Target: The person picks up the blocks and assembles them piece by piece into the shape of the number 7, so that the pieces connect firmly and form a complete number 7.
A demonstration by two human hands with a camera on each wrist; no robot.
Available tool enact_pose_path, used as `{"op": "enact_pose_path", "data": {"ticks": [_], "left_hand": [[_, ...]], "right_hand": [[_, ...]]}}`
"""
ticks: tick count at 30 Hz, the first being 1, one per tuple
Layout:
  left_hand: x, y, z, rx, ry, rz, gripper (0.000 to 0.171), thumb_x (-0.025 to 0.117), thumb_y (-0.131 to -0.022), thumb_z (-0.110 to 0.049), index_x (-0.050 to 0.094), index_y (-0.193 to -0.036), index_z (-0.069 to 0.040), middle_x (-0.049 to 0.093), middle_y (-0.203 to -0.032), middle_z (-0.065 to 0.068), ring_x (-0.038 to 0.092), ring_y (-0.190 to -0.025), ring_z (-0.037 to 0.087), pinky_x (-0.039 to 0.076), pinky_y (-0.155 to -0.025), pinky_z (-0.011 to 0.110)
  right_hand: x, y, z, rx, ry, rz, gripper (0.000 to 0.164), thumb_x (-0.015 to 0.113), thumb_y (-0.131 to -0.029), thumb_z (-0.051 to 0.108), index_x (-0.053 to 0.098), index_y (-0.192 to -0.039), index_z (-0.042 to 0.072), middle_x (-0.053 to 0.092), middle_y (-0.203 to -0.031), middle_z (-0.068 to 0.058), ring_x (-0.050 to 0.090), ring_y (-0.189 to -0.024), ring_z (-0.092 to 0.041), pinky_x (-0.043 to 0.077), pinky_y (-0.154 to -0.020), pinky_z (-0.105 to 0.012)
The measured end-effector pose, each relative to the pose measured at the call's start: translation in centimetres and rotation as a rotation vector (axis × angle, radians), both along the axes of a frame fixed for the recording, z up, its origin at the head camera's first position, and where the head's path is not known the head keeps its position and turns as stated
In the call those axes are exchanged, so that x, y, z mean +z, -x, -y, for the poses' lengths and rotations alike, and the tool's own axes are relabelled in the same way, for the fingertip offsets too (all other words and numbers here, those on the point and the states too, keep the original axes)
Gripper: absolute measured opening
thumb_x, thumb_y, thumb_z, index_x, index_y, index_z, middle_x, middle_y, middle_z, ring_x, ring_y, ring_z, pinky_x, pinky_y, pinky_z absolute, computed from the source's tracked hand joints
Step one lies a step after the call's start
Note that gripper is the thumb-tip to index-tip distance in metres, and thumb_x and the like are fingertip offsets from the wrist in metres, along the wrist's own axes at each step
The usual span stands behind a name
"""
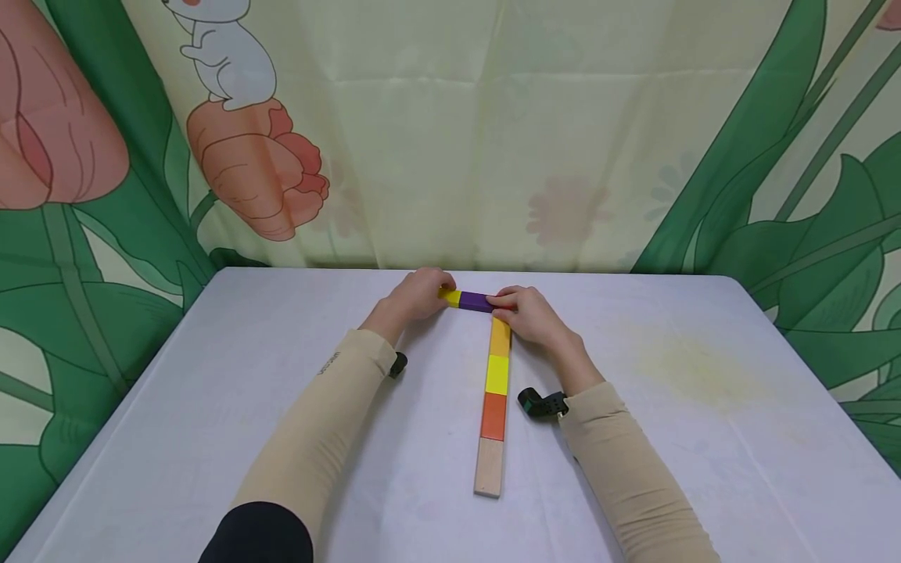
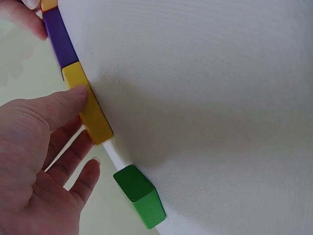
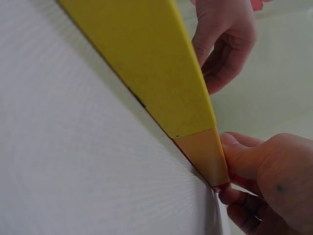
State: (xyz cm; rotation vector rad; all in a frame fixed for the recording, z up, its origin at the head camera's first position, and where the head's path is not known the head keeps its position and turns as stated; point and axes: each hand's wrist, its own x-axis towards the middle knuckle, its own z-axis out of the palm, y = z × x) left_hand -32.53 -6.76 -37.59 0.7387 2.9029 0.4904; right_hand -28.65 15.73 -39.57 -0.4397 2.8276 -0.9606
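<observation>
My left hand [image 1: 421, 293] pinches a yellow block [image 2: 90, 110] at the left end of a short row near the table's far edge. A purple block [image 1: 475, 302] joins that yellow block end to end. At the row's right end, my right hand [image 1: 533, 317] holds a red block [image 1: 504, 307], mostly hidden under its fingers. From there a column runs towards me: an orange block [image 1: 500, 338], a yellow block [image 1: 497, 375], an orange-red block [image 1: 493, 416] and a plain wood block [image 1: 489, 467].
A green block [image 2: 142, 196] stands past my left fingers in the left wrist view, hidden in the head view. White cloth covers the table [image 1: 676, 438]. A printed curtain [image 1: 450, 156] hangs right behind its far edge.
</observation>
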Motion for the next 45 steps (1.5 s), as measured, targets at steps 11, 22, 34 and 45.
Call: {"op": "enact_pose_path", "data": {"ticks": [11,22,34,45], "left_hand": [[0.23,-0.21,-0.09,-0.006,-0.007,0.009,0.030,0.067,-0.095,-0.003,0.069,-0.124,-0.002,0.067,-0.121,0.011,0.059,-0.114,0.025,0.044,-0.104,0.035],[-0.03,-0.05,-0.03,-0.014,-0.019,0.014,0.030,0.066,-0.095,-0.001,0.069,-0.125,-0.001,0.067,-0.122,0.012,0.058,-0.115,0.025,0.043,-0.105,0.034],[0.03,-0.14,-0.12,-0.002,-0.039,0.026,0.030,0.066,-0.095,-0.002,0.068,-0.125,0.000,0.066,-0.123,0.013,0.057,-0.116,0.026,0.042,-0.106,0.035],[0.00,-0.22,-0.24,-0.002,-0.045,0.016,0.030,0.067,-0.095,-0.001,0.069,-0.125,0.000,0.067,-0.123,0.012,0.058,-0.116,0.026,0.042,-0.106,0.034]], "right_hand": [[0.01,-0.01,0.04,0.011,-0.007,-0.017,0.036,0.063,-0.101,0.010,0.062,-0.137,0.010,0.056,-0.139,-0.018,0.045,-0.131,-0.038,0.034,-0.113,-0.050],[-0.13,0.05,0.02,0.007,-0.008,-0.009,0.037,0.061,-0.101,0.010,0.061,-0.138,0.010,0.055,-0.140,-0.018,0.044,-0.132,-0.039,0.032,-0.114,-0.052],[-0.15,-0.09,-0.06,0.026,0.000,-0.057,0.035,0.063,-0.100,0.009,0.064,-0.135,0.008,0.059,-0.136,-0.018,0.047,-0.128,-0.038,0.036,-0.111,-0.049],[-0.14,-0.10,-0.11,0.020,0.004,-0.048,0.035,0.063,-0.100,0.010,0.064,-0.135,0.008,0.058,-0.137,-0.019,0.046,-0.129,-0.039,0.034,-0.112,-0.051]]}}
